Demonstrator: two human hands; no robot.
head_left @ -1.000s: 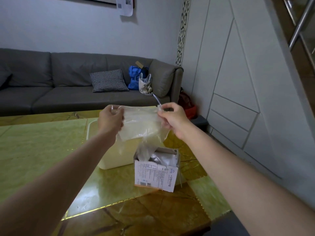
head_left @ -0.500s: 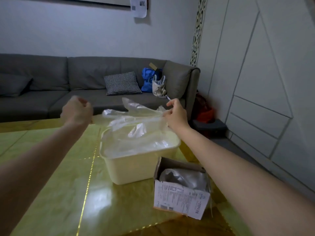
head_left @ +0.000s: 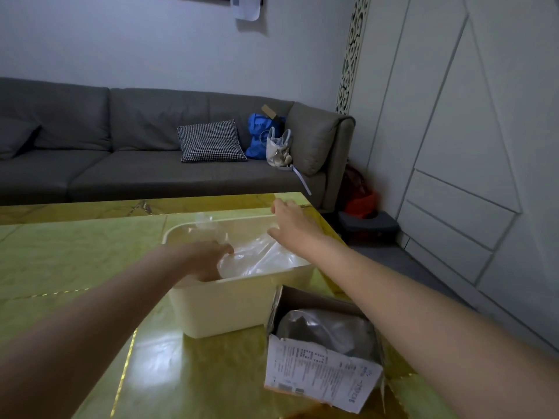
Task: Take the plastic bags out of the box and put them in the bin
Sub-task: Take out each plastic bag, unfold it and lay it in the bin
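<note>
The left hand (head_left: 208,261) presses the clear plastic bag (head_left: 257,258) down inside the cream bin (head_left: 236,300), fingers hidden so I cannot tell their state; the right hand (head_left: 290,225) hovers, fingers loose. Judged next: reach for the grey bags (head_left: 323,331) in the cardboard box (head_left: 320,373).

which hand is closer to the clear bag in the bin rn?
Left. The left hand is down inside the bin, pressing on the clear bag. The right hand is over the bin's far right corner, above the bag's edge, fingers spread.
</note>
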